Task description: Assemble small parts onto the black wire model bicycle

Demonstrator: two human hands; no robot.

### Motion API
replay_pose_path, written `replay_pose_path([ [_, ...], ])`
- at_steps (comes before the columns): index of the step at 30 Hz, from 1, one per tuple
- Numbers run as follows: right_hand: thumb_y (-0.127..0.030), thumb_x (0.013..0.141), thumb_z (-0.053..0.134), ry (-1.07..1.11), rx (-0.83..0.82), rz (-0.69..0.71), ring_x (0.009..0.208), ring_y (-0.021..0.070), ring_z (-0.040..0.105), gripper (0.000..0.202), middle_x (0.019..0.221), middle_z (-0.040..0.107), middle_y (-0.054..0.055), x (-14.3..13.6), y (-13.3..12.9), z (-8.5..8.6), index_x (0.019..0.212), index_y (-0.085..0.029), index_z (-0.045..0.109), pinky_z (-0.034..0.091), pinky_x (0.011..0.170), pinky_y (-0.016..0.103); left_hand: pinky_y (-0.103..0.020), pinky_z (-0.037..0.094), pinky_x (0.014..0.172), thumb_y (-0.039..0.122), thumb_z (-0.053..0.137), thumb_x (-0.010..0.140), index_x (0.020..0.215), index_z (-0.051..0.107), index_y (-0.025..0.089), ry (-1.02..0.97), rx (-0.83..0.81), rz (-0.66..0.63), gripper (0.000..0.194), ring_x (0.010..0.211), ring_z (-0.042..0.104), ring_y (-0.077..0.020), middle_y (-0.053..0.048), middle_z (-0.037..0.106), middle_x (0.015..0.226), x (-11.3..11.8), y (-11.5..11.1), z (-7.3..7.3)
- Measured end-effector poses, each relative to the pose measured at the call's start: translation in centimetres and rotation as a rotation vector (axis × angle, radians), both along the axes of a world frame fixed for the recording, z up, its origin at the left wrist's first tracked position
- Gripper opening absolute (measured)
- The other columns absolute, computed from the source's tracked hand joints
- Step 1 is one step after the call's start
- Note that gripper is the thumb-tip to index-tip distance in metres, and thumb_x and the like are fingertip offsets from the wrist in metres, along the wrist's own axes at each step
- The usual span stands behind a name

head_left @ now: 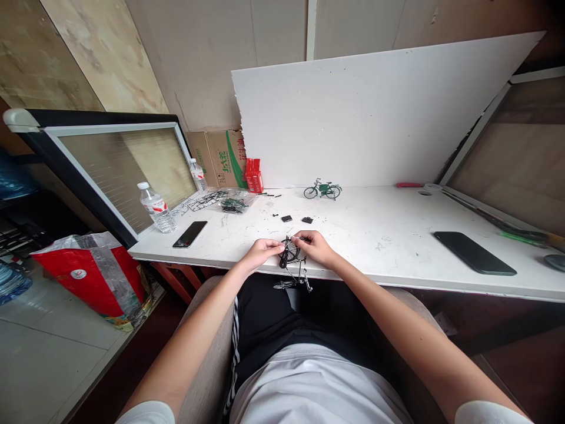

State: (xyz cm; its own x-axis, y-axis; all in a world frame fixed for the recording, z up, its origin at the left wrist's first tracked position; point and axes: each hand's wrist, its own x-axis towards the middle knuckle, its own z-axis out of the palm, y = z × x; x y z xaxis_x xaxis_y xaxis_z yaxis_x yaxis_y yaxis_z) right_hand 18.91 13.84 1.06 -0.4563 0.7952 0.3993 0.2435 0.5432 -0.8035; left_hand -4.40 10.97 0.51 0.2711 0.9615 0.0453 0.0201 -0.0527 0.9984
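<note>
A small black model bicycle [290, 252] is held between my two hands at the front edge of the white table, its lower end hanging past the edge over my lap. My left hand [262, 253] pinches the wheel part from the left. From the right, the fingers of my right hand [314, 246] are closed on the upper side of the same wheel. Two small black pieces, one [286, 218] on the left and another [308, 220] on the right, lie just beyond my hands. Further back stands a finished-looking green model bicycle [322, 189].
A phone [190, 234], water bottles [158, 207], a bag of parts [233, 203] and a red box [254, 175] are on the left. At right lies a black phone [474, 253]. A white board [379, 118] leans behind the table [353, 235].
</note>
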Motion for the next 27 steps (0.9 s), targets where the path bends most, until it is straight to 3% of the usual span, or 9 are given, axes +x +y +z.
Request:
replay_pose_path([
  [27,-0.049,0.098,0.059,-0.012,0.008,0.019,0.078,0.0199,0.062,0.036,0.084,0.072,0.005,-0.04,0.2,-0.18,0.086,-0.018,0.072,0.046,0.074,0.03,-0.042,0.049,0.103,0.041,0.09,0.072,0.098,0.082,0.012,0.027,0.013,0.009,0.04,0.108,0.07,-0.0293,-0.014,0.08,0.11,0.02,0.05,-0.12],
])
